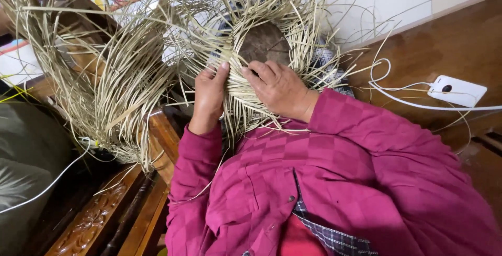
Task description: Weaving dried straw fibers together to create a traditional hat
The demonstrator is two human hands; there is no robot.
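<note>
— While the head view looks straight down, what have the two hands got?

— Both are on a half-woven straw piece (pixel 272 52), a ring of pale flat strips around a dark round form (pixel 265 41) at its middle. It sits just past the person's chest, held up in front of them, with loose strip ends fanning out on every side.

— And the left hand?

— The left hand (pixel 209 96) grips the woven edge from below and to the left. Its fingers (pixel 224 70) are curled around a bundle of strips, thumb pointing up toward the dark form.

— The right?

— The right hand (pixel 280 86) lies over the weave from the right side. Its fingers (pixel 256 73) are bent down onto the strips, pinching them close to the left thumb. The two hands almost touch there.

— What else is around?

— A second woven straw piece (pixel 125 88), bigger and looser, hangs just to the left, its strands trailing over a carved wooden bench (pixel 104 214). Both arms wear magenta checked sleeves (pixel 366 130). To the right a white charger block (pixel 457 91) lies on a brown wooden surface, with a white cable (pixel 397 96) looping from it toward the straw. A dark cushion (pixel 26 151) fills the lower left corner, and a thin white cord crosses it.
</note>
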